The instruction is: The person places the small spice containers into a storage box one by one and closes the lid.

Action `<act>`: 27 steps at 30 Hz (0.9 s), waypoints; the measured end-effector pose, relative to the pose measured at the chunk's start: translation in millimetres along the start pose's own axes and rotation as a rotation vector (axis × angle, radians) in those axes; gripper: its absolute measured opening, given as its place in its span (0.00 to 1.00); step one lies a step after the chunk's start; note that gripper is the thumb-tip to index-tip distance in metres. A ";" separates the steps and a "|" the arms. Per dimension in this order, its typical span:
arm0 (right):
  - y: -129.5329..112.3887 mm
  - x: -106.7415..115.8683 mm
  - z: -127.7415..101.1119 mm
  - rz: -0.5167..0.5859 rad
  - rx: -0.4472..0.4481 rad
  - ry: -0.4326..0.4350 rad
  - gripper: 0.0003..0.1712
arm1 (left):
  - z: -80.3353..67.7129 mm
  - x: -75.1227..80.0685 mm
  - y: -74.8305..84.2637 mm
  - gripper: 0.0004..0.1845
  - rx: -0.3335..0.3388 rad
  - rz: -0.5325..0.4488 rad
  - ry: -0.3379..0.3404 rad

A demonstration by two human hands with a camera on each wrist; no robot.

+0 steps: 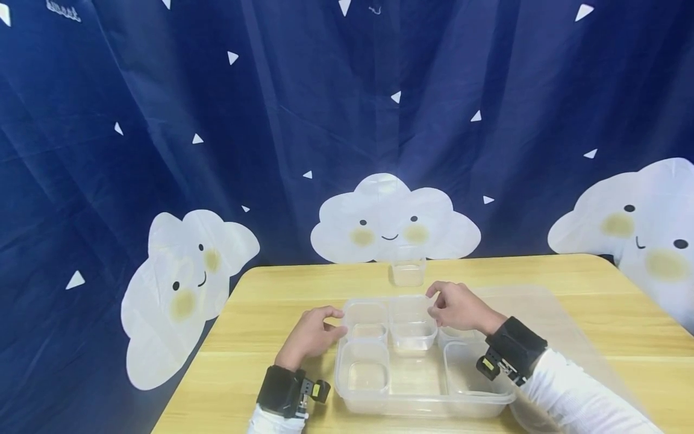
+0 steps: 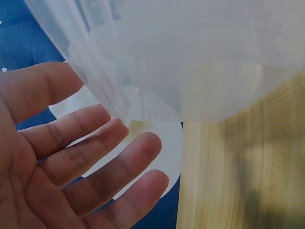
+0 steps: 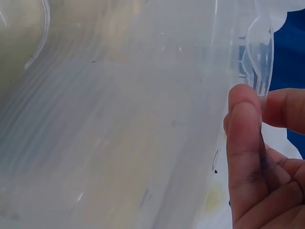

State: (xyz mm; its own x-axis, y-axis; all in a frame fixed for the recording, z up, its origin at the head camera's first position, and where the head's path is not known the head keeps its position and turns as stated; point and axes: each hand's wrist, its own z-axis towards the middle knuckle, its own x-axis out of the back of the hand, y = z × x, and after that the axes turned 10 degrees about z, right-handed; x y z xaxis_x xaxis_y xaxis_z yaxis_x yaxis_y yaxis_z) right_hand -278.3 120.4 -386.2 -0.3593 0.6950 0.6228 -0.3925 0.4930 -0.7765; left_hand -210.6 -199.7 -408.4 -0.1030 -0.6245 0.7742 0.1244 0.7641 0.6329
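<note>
1. Large clear tray (image 1: 423, 398), near the tabletop's (image 1: 260, 313) front edge, holding several small clear containers.
2. Right hand (image 1: 461, 308) pinches the rim of a small clear insert box (image 1: 413, 334) seated in the tray's far middle; the thin rim could flex and slip from thumb and fingertip (image 3: 245, 143).
3. Left hand (image 1: 311, 334) rests relaxed, grasping nothing, against the tray's left wall; without firmer bracing the tray may slide or tip.
4. A spare container (image 1: 408, 271) stands toward the far edge, well apart.
</note>
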 end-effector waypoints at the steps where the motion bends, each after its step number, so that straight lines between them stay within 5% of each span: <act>1: -0.1 -0.3 0.3 -0.002 0.001 -0.002 0.15 | 0.1 -0.2 0.0 0.20 0.000 0.002 0.001; 27: -4.4 -6.3 2.6 -0.069 -0.018 0.001 0.14 | 0.3 -2.4 -0.3 0.20 0.002 0.009 0.007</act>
State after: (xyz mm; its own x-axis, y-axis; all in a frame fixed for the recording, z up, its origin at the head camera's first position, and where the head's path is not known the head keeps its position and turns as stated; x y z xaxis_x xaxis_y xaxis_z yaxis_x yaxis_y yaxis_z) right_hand -276.6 112.5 -386.4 -0.3308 0.6595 0.6750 -0.4008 0.5494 -0.7332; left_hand -210.7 -198.4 -410.5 -0.0954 -0.6184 0.7800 0.1230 0.7703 0.6257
